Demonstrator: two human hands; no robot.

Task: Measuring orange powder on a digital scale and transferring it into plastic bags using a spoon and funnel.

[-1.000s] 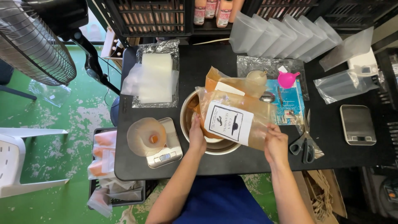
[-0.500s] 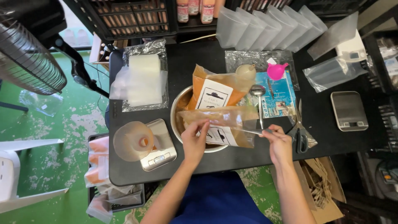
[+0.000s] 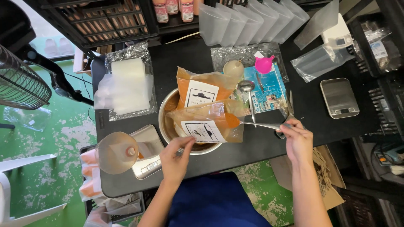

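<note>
Head view, looking straight down on a black worktop.

Centre of frame: a steel bowl holding two clear bags of orange powder. Front bag laid across the bowl's rim, mouth turned toward the right of the frame, so that any spill would drop into the bowl. Second bag propped behind it, label up, resting against the far rim.

Left hand at the lower centre, fingers curled over the near edge of the front bag, pinning it down and keeping it steady. Right hand at centre right, closed around the handle of a long spoon, bowl end pushed into the bag's open mouth, handle held nearly level.

Left of the bowl: a small scale carrying a clear funnel tipped toward the camera, kept within reach of the left hand. Further up left, a stack of white pads in plastic wrap.

Upper right: a pink funnel and a spare spoon parked on a blue sheet, a row of empty pouches lined up at the back, a second scale off to the right.
</note>
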